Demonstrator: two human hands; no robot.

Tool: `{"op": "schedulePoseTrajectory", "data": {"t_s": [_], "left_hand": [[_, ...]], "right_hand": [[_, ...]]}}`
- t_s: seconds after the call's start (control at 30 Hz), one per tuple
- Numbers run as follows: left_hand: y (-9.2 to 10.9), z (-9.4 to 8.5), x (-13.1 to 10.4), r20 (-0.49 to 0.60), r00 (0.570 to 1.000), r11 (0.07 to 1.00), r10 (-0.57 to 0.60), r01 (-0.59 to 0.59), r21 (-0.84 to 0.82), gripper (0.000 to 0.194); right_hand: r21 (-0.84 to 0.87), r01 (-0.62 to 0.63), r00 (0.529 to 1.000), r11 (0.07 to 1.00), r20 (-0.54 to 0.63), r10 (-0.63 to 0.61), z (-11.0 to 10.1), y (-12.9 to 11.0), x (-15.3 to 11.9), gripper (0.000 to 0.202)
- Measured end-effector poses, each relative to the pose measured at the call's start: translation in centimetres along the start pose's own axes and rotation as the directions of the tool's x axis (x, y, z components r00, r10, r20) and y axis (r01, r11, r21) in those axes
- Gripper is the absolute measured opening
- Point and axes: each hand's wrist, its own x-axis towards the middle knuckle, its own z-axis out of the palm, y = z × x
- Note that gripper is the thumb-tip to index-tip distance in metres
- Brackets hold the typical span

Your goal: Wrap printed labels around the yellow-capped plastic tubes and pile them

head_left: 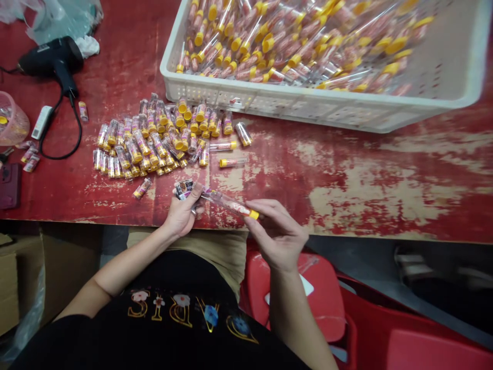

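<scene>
Near the table's front edge, my right hand pinches the yellow-capped end of a clear tube with pinkish contents. The tube slants to the left, its far end close to my left hand. My left hand is closed on small printed plastic sleeves, which stick out past the thumb. Whether the tube's end is inside a sleeve, I cannot tell. Beyond my hands lies a pile of short wrapped tubes with yellow caps. Two longer yellow-capped tubes lie to its right.
At the back, a white plastic crate holds many yellow-capped tubes. A black heat gun with its cord lies on the left, beside a pink basket and a dark red phone. A red stool stands below the worn red table.
</scene>
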Motion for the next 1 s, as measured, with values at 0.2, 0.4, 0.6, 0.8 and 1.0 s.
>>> {"op": "schedulePoseTrajectory", "data": {"t_s": [0.2, 0.4, 0.6, 0.8, 1.0], "left_hand": [[-0.1, 0.0, -0.1, -0.008, 1.000, 0.999, -0.001, 0.002, 0.042, 0.053], [-0.1, 0.3, -0.8, 0.079, 0.997, 0.998, 0.007, -0.012, 0.056, 0.049], [-0.2, 0.2, -0.7, 0.082, 0.995, 0.991, 0.053, -0.062, 0.117, 0.041], [0.2, 0.0, -0.6, 0.046, 0.997, 0.997, 0.065, -0.066, 0.035, 0.043], [0.3, -0.4, -0.4, 0.041, 0.998, 0.996, 0.050, -0.053, 0.072, 0.041]], "right_hand": [[-0.187, 0.155, 0.985, 0.970, 0.108, -0.136, -0.9, -1.1, 0.2, 0.046], [-0.232, 0.228, 0.971, 0.946, 0.121, -0.205, -0.6, -1.8, 0.0, 0.062], [-0.261, 0.225, 0.974, 0.939, 0.086, -0.210, 0.7, -1.3, -0.9, 0.061], [-0.147, 0.043, 0.999, 0.988, -0.015, -0.046, 2.4, -1.3, -1.5, 0.048], [-0.254, 0.205, 0.974, 0.945, -0.039, -0.222, 2.9, -0.7, -1.8, 0.047]]}}
